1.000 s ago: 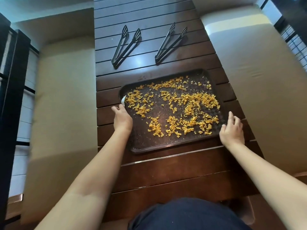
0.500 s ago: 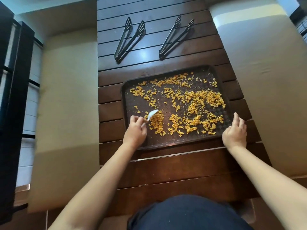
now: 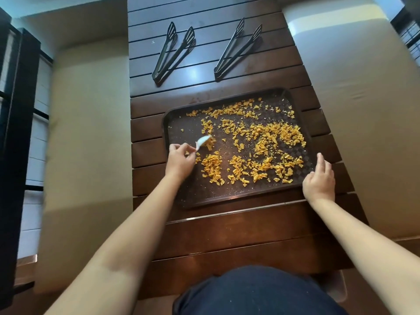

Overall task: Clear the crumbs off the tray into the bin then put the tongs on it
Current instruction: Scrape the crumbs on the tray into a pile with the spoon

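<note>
Head view: the left hand point(image 3: 180, 160) hangs over the left part of the tray point(image 3: 229, 198), its fingers curled in a pinch on a small white scraper point(image 3: 203, 141). The scraper's pale blade slants up and to the right from the fingertips and touches a small clump of orange crumbs point(image 3: 261, 146) just beyond the grip. Directly to the right of that hand, and a little nearer the person, lies a denser heap of the crumbs; more lie scattered across the middle and right of the tray, with a thin line along its far edge. The strip of tray just beyond the pinch, on the left, carries only a few specks.

The right hand point(image 3: 319, 178) rests at the tray's near right corner, fingers fairly straight and close together, lying along the right rim, holding nothing. The crumbs closest to it lie just to its left, inside the rim.

The tray is dark brown and lies flat on a dark slatted wooden table point(image 3: 227, 235). Well beyond the left hand, further up the table, lies the left pair of tongs point(image 3: 173, 51), arms spread in a narrow V. Beyond the tray and between the two hands' lines lies the right pair of tongs point(image 3: 238, 47), apart from the first. Both lie clear of the tray. Pale cushioned benches point(image 3: 86, 155) flank the table on both sides.
</note>
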